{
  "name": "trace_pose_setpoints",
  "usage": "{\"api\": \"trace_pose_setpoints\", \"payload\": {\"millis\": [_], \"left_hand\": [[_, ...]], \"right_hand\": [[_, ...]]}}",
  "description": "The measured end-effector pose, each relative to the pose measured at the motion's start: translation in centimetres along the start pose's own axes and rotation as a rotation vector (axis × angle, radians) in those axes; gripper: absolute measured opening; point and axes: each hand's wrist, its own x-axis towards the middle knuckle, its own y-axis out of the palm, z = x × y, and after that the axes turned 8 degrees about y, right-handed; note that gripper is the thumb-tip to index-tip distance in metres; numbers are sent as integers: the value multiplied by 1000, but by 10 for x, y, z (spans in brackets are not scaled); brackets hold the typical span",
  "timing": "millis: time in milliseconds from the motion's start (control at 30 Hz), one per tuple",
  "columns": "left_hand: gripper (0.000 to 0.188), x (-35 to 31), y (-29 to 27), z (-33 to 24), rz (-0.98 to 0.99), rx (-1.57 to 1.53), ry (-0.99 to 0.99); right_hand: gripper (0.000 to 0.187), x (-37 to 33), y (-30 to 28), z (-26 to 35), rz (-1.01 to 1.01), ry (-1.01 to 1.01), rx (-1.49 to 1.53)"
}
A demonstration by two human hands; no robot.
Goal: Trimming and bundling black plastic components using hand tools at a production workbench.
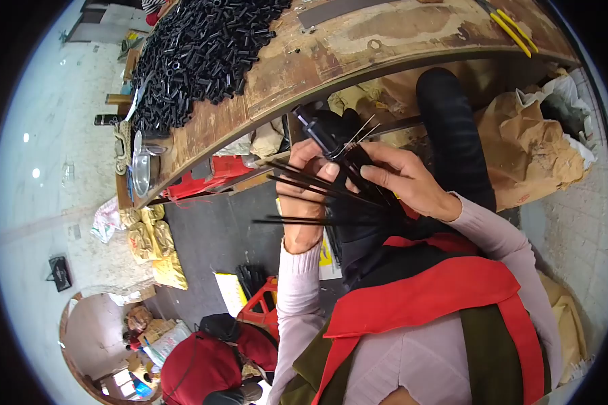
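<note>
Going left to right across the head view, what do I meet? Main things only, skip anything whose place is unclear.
Small black rectangular object → heap of short black tubes → left hand → right hand → yellow-handled tool.

A black stepped cylinder (325,138) tilts, narrow end outward, beside fanned thin black rods (294,221).

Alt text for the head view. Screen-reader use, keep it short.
A person's left-hand grip holds a black stepped tube, with the right-hand grip close beside it and thin dark rods fanning toward the left. Beyond, a wooden bench carries a heap of short black tubes and a yellow-handled tool.
</note>
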Motion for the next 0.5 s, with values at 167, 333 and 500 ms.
{"api": "trace_pose_setpoints", "payload": {"millis": [167, 333, 500], "left_hand": [[38, 2, 4, -5, -46, -44, -57], [41, 7, 7, 0, -50, -91, -97], [40, 12, -10, 3, 98, -144, -164]], "right_hand": [[35, 6, 0, -3, -72, -80, 12], [22, 13, -11, -7, -42, -54, 54], [16, 22, -18, -10, 35, 18, 198]]}}
